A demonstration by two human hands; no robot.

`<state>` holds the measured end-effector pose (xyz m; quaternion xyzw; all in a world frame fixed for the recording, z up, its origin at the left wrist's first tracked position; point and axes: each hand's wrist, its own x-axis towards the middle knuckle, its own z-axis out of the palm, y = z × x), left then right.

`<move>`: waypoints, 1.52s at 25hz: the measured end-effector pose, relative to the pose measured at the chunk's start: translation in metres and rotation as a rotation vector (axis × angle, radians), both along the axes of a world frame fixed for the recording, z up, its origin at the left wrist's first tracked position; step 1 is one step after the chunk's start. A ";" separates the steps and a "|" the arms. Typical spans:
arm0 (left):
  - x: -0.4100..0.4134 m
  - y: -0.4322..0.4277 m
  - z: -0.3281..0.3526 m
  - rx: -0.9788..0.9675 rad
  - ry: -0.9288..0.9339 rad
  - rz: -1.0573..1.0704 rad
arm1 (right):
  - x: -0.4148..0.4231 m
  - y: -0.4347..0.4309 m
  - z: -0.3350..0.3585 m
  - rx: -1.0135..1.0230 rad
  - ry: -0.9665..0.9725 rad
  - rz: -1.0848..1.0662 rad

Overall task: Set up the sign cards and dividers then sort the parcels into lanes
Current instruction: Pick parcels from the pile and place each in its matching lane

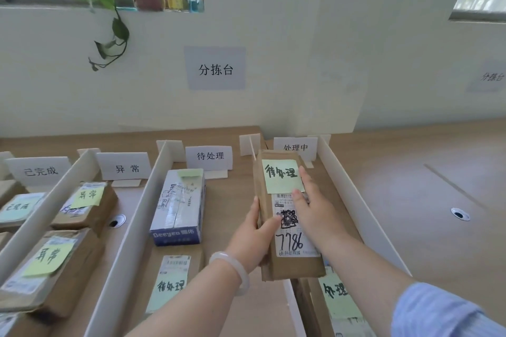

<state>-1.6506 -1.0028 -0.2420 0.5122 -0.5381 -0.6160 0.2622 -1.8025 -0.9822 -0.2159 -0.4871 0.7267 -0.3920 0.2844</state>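
I hold a long brown cardboard parcel [287,265] with a green sticky note reading 待处理 and "7786" written on its label. It hangs above the divider between the 待处理 lane and the 处理中 lane. My left hand [256,238] grips its left edge, a pale bangle on the wrist. My right hand [309,205] lies on its top face. White sign cards stand at the back: 已完成 [39,171], 异常 [126,168], 待处理 [209,156], 处理中 [295,146]. White foam dividers [131,219] split the table into lanes.
A blue-white Deeyeo box [179,206] and a labelled parcel [171,282] lie in the 待处理 lane. Two brown parcels [85,205] with 异常 notes sit in the 异常 lane. A parcel with a 处理 note [338,298] lies under my right arm. A cable hole [460,214] is right.
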 end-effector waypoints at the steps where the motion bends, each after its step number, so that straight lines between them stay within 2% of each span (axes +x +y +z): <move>1: 0.013 0.001 0.001 0.008 0.004 0.007 | 0.013 0.001 0.000 0.001 0.002 0.009; 8: 0.137 0.004 -0.008 0.026 0.009 0.031 | 0.136 -0.001 -0.004 0.006 0.024 0.063; 13: 0.170 0.000 -0.026 0.097 -0.014 -0.014 | 0.169 -0.003 -0.024 0.070 -0.020 0.052; 19: 0.151 -0.017 -0.051 0.149 -0.030 -0.013 | 0.151 -0.025 -0.055 0.153 0.015 0.040; 23: 0.121 -0.044 -0.066 0.109 -0.044 0.027 | 0.124 -0.056 -0.070 0.203 0.033 0.042; 30: 0.087 -0.125 -0.085 0.058 -0.047 0.101 | 0.092 -0.148 -0.096 0.221 0.077 0.059; 38: 0.064 -0.193 -0.130 -0.017 -0.244 -0.005 | 0.073 -0.231 -0.151 0.324 0.143 0.054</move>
